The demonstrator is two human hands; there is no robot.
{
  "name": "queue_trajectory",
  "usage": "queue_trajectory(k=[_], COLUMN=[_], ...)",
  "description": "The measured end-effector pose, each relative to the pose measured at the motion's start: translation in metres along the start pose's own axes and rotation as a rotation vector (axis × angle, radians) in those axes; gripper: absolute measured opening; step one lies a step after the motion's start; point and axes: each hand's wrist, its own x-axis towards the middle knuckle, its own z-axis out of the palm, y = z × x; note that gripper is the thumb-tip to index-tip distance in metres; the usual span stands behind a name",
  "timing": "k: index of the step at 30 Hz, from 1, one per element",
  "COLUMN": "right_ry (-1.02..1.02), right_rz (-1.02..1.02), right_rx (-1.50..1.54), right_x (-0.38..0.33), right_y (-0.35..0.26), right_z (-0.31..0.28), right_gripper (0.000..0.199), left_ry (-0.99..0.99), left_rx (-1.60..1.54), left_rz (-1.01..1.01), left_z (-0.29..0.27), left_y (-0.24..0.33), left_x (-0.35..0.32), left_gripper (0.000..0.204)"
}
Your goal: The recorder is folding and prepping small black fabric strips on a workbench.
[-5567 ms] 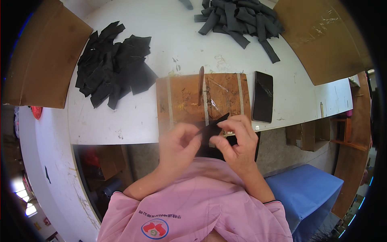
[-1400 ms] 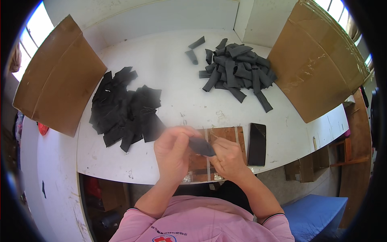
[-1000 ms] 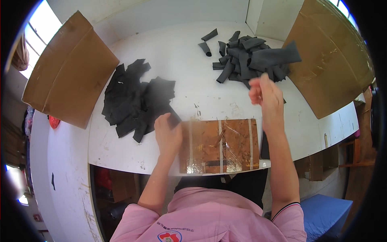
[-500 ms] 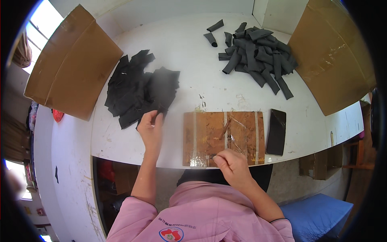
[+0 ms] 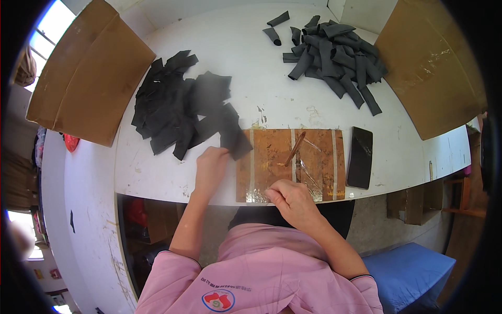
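My left hand [image 5: 210, 168] pinches a flat black fabric piece [image 5: 234, 135], which hangs over the left edge of a brown taped board [image 5: 266, 170]. Beside that hand lies a loose heap of flat black fabric pieces [image 5: 170, 104]. Over the board's front edge, my right hand [image 5: 295, 201] is closed, thumb against fingers; whatever sits in its grip is too small to make out. A thin brown strip [image 5: 296, 148] rests slantwise on the board.
Rolled dark fabric tubes [image 5: 327, 57] are piled at the back right. A black phone [image 5: 360, 157] lies right of the board. Cardboard boxes stand at the left [image 5: 89, 73] and right [image 5: 431, 68] of the white table [image 5: 261, 73]. A blue-covered block [image 5: 410, 275] is below right.
My left hand has moved right from the heap, bringing a black fabric piece to the board's left edge. My right hand has shifted slightly left. The whole view has tilted a little.
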Motion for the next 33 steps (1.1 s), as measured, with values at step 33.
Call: queue_trajectory(k=[33], right_ry=[-0.084], right_rz=[0.139], right_rx=[0.415], right_x=[-0.034], right_y=[0.001], right_z=[-0.055], right_gripper=[0.01], left_ry=[-0.875], left_rx=[-1.056], left_rz=[-0.514], left_z=[-0.031], left_y=[0.126], left_x=[0.005], left_gripper=[0.013])
